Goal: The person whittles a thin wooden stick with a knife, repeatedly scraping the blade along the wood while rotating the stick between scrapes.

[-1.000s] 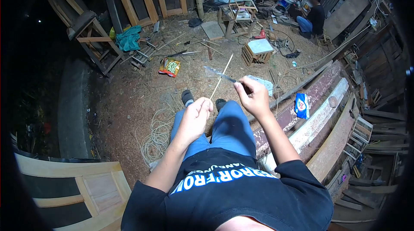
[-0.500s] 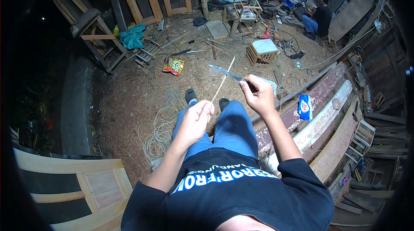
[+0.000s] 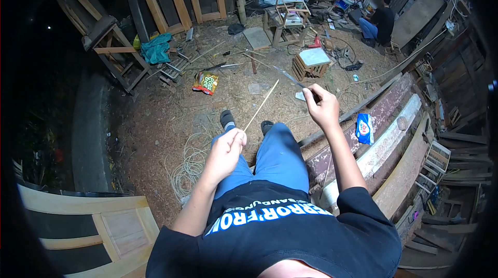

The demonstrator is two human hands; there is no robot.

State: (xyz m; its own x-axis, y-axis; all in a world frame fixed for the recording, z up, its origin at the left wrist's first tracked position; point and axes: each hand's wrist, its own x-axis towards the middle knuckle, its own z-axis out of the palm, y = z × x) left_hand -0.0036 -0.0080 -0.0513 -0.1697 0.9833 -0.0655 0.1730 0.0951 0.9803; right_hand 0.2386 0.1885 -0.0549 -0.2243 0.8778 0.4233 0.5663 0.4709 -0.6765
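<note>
My left hand point(image 3: 226, 153) is closed round the lower end of a thin pale wooden stick point(image 3: 262, 105), which slants up and to the right. Higher and to the right, my right hand point(image 3: 322, 105) grips the dark handle of a knife point(image 3: 292, 77). Its blade points up and to the left, apart from the stick's tip. Both hands are above my knees. Below my left hand lies a loose coil of pale cord or strips point(image 3: 188, 166) on the ground.
A snack bag point(image 3: 206, 83) and a slatted crate point(image 3: 310, 63) are on the ground ahead. On the right, a blue-and-white packet point(image 3: 364, 129) rests on boards. Another person point(image 3: 383, 21) crouches at the back right. A panelled door point(image 3: 124, 231) lies at lower left.
My right hand and the knife have moved right, away from the stick. My left hand has shifted slightly down and left with the stick still in it.
</note>
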